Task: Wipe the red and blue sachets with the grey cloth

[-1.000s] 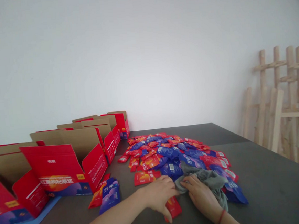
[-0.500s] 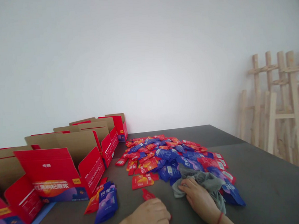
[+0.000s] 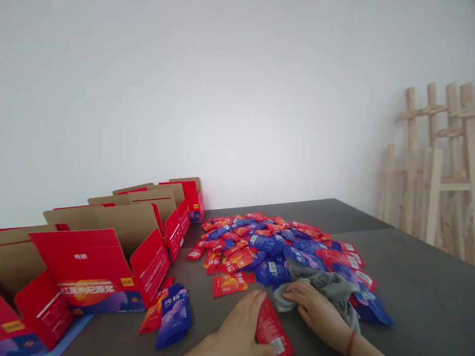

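My left hand [image 3: 243, 331] spans a red pouch [image 3: 273, 331] at the near edge of the table, fingers at its top end and thumb at its lower corner. The pouch shows a side with small print and a white barcode label. My right hand [image 3: 316, 309], with a red string on the wrist, grips a crumpled grey cloth [image 3: 332, 285], its fingers curled into it. Beyond both hands spreads a heap of red and blue pouches [image 3: 263, 244]. Left of my left hand, a blue pouch [image 3: 174, 316] partly covers a red one [image 3: 153, 316].
Open red cartons [image 3: 100, 271] with brown insides stand in rows along the left side. A blue sheet [image 3: 65, 345] lies under the nearest ones. Wooden easels [image 3: 455, 183] lean by the white wall at right, beyond the dark table's [image 3: 427, 284] edge.
My left hand has opened out from a closed grasp, and the red pouch under it now shows its printed back. My right hand stays on the cloth. The view has shifted slightly.
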The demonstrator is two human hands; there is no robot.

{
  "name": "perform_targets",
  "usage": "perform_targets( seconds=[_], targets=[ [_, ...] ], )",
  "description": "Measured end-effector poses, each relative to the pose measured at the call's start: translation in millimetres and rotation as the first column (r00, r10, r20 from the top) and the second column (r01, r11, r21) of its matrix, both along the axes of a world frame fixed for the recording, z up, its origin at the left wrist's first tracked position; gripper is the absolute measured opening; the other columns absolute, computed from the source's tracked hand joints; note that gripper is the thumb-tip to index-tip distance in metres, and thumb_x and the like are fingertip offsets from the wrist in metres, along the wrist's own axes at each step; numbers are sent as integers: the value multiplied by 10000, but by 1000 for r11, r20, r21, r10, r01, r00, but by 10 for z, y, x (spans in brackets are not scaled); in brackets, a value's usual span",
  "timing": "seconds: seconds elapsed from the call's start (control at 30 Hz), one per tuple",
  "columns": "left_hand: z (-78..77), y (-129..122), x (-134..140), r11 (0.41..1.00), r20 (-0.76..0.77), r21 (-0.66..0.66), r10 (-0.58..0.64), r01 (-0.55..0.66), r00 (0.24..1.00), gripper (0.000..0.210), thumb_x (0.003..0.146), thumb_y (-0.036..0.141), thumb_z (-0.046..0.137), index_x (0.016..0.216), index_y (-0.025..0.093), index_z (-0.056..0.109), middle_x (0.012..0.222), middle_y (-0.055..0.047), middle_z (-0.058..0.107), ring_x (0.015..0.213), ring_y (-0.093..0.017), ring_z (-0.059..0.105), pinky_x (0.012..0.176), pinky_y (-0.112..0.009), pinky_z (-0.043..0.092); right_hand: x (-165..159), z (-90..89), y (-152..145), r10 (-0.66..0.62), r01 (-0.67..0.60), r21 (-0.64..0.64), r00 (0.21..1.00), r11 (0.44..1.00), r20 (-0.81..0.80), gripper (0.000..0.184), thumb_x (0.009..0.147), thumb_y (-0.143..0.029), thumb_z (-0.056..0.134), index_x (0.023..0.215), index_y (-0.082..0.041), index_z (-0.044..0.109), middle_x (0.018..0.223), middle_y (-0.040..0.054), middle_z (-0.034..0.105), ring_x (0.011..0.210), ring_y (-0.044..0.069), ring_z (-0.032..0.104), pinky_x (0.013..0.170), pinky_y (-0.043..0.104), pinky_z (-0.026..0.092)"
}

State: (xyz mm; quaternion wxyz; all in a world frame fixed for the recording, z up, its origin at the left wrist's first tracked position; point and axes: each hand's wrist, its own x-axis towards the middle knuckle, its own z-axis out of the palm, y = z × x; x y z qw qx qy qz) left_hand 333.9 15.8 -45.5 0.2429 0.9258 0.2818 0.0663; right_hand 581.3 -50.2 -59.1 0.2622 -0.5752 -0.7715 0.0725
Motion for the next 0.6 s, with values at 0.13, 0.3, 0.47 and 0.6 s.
perform_targets(
  seconds=[0.13,0.3,0.47,0.6],
  targets=[
    [-48,164,285,998,98,-22,-54,56,994,1060,667,435,803,1528,107,277,1561,-209,318,1440,-351,288,1186,-493,240,-113,85,-29,118,-120,-6,987,993,-111,508,778,-26,409,1153,-217,694,1204,81,635,1138,217,554,1048,377,397],
    [-457,224,327,999,48,-46,23,-21,999,1083,677,454,764,1560,147,219,1606,-193,216,1461,-384,222,1179,-545,228,-229,-69,-22,303,-297,-66,943,953,136,409,803,-134,567,1180,-252,672,1251,64,619,1124,255,535,1002,367,421],
    [-650,269,324,999,48,-31,16,-15,999,1165,651,458,763,1574,116,141,1601,-206,215,1453,-370,255,1181,-536,227,-307,-216,322,33,-33,-1,987,999,159,401,887,-57,436,1157,-215,688,1193,77,646,1104,246,543,1002,358,405],
    [-676,331,284,998,107,-55,-15,21,994,1268,622,494,778,1574,81,50,1610,-232,153,1464,-377,214,1185,-517,223,-366,-217,446,39,-41,12,985,999,168,369,879,-58,463,1112,-210,706,1147,65,663,1074,239,547,987,353,410]
  ],
)
